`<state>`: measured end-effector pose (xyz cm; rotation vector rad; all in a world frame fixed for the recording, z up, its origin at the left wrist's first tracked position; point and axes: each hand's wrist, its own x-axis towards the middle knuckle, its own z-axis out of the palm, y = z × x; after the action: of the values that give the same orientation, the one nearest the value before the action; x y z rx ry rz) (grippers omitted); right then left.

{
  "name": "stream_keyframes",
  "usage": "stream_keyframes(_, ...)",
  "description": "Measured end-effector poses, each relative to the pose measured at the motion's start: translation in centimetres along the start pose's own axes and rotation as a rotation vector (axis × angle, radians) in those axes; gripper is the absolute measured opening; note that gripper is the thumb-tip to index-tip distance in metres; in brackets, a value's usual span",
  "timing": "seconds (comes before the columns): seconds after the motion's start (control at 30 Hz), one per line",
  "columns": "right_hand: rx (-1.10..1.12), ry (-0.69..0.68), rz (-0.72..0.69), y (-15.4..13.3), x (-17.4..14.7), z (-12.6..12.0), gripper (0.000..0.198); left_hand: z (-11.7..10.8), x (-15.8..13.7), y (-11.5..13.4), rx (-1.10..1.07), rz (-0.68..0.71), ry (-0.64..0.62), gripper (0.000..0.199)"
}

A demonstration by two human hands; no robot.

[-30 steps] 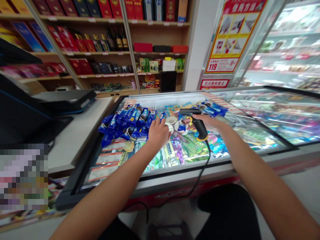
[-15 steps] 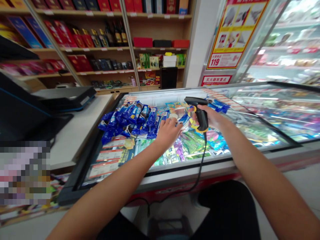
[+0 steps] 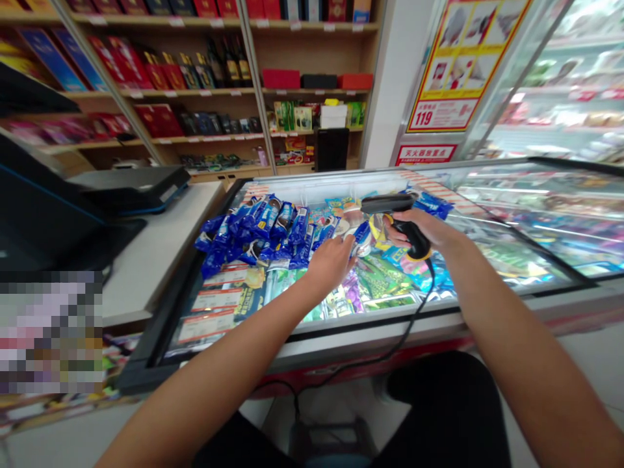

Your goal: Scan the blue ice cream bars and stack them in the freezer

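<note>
My right hand (image 3: pixel 423 224) is closed around the handle of a black barcode scanner (image 3: pixel 387 204), its head pointing left and its cord hanging from the grip. Just left of it, my left hand (image 3: pixel 331 261) has its fingers closed on a blue snack packet (image 3: pixel 361 233); the fingers hide part of the wrapper. Beside this hand, a pile of similar blue snack packets (image 3: pixel 266 221) covers the left of the glass freezer top (image 3: pixel 287 312). More blue packets (image 3: pixel 431 204) lie beyond my right hand.
Colourful goods show through the freezer glass. A counter (image 3: pixel 170 240) with a dark scale-like device (image 3: pixel 134 185) stands at the left, near a black monitor (image 3: pixel 43 214). Shelves of boxes and bottles (image 3: pixel 195 68) line the back. The scanner cord (image 3: pixel 385 354) hangs over the freezer's front edge.
My right hand has moved slightly right and turned the scanner, so its handle slants more. The left hand's fingers have curled in more around the packet. The view has shifted slightly.
</note>
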<state>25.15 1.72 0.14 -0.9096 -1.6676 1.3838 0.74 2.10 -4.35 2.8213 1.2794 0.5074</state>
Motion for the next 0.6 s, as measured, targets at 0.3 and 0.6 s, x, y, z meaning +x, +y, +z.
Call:
stream_keyframes(0.3,-0.050,-0.106,0.072,0.0,-0.8,0.0,0.032,-2.6,0.0,-2.8,-0.118,-0.060,0.224,0.029)
stream_keyframes(0.6,-0.089,-0.170,0.048,-0.1,-0.8,-0.1,0.036,-2.9,0.2,-4.3,-0.054,-0.080,0.278,0.027)
